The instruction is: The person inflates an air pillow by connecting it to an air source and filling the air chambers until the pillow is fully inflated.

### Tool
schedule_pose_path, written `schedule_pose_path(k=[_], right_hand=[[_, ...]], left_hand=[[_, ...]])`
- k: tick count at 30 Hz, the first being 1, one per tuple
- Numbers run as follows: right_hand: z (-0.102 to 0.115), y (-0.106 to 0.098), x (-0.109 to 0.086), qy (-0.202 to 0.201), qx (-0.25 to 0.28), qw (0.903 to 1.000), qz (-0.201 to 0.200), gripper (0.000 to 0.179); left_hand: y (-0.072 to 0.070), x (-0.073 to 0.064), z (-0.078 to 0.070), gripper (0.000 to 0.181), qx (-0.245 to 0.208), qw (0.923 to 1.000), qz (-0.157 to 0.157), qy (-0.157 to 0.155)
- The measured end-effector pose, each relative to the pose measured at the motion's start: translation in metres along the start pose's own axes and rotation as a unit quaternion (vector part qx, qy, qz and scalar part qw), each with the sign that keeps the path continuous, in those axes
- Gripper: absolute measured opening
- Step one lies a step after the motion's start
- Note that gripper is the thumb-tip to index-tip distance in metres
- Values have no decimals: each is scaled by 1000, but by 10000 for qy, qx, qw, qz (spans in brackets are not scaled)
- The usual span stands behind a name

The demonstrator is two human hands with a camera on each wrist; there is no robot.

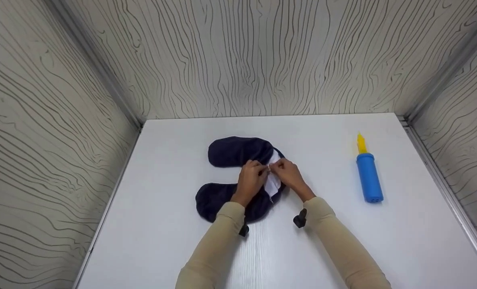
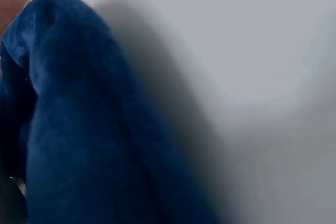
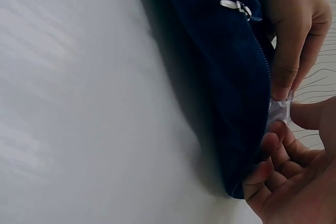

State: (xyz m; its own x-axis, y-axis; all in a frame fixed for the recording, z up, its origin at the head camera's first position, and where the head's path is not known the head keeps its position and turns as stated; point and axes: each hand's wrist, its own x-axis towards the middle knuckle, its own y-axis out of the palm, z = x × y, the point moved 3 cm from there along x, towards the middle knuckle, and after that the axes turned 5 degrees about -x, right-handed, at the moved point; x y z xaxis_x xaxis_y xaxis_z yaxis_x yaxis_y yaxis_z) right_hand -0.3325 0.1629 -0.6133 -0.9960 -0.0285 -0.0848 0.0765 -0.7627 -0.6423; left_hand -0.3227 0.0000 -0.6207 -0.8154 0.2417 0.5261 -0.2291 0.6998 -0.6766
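A navy plush U-shaped neck pillow [image 1: 232, 151] lies on the white table, its two arms toward the left. Its zipper is undone along the curved end, and a white inner lining [image 1: 272, 186] shows through the gap. My left hand [image 1: 251, 178] and my right hand [image 1: 288, 173] meet over this opening. Between their fingertips, in the right wrist view, is a small clear plastic valve [image 3: 280, 112] that both pinch. A silver zipper pull [image 3: 235, 6] hangs near the left hand. Navy fabric [image 2: 94, 108] fills much of the left wrist view, hiding most of that hand.
To the right on the table [image 1: 327, 144] lies a blue hand pump [image 1: 369, 178] with a yellow nozzle [image 1: 361, 143] pointing toward the back. Wood-grain panels [image 1: 238, 60] enclose the table at the back and on both sides.
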Motion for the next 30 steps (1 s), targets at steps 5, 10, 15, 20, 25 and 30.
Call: schedule_pose_path(k=[5,10,15,20,25,30], right_hand=[[-1,-17,0,75,201,9998,-18,37],[-6,-51,1,-120,167,9995,-245,39],[-17,-90,2,-276,-218,9984,-451,40],[-32,-124,-1,-104,-450,9979,-454,47],[-47,-153,-6,105,-659,9962,-556,48],[-64,-180,-12,127,-960,9890,-1117,39]], left_hand=[[-1,2,0,9,1,10000,-29,-12],[1,1,1,10,55,10000,-56,3],[2,1,1,12,-39,10000,64,-52],[2,-1,3,11,-66,9999,127,-85],[3,-2,5,10,-55,9999,107,-89],[4,-1,4,10,-129,9997,139,-126]])
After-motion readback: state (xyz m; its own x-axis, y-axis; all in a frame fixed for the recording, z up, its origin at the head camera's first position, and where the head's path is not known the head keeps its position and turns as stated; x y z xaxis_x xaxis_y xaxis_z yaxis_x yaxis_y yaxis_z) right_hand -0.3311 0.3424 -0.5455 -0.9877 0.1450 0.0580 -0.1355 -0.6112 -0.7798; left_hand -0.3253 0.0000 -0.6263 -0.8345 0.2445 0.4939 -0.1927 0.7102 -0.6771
